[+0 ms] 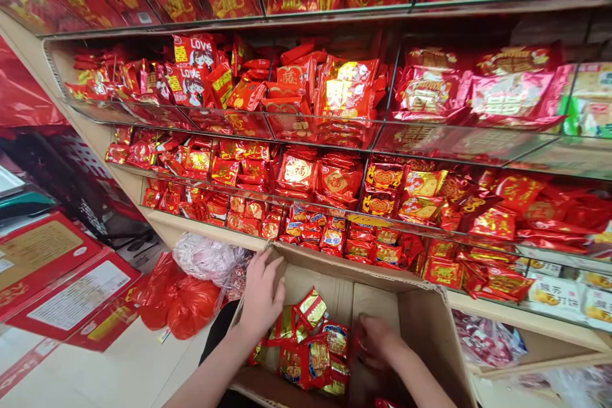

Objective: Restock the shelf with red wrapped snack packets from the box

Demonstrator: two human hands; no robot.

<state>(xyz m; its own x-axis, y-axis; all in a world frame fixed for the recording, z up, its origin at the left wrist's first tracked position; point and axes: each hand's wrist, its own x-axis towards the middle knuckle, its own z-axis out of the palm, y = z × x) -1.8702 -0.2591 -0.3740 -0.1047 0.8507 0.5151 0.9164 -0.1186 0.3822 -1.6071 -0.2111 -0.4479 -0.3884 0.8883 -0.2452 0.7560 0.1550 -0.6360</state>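
An open cardboard box (415,312) is in front of me, with several red and gold snack packets (310,357) lying loosely on its bottom. My left hand (262,293) is at the box's far left corner, fingers spread and slightly bent over the rim. Whether it presses on the cardboard I cannot tell. Down inside the box, to the right of the packets, is my right hand (380,339). Its fingers are curled inward, with a bit of red beside the fingertips. What they hold, if anything, is hidden.
Shelves with clear fronts (229,118) rise right behind the box, filled with red wrapped sweets and snacks. Red plastic bags (179,303) and a clear bag (205,258) are on the floor to the left. Red cartons (71,280) stand farther left. Another bag (492,338) sits under the shelf, right.
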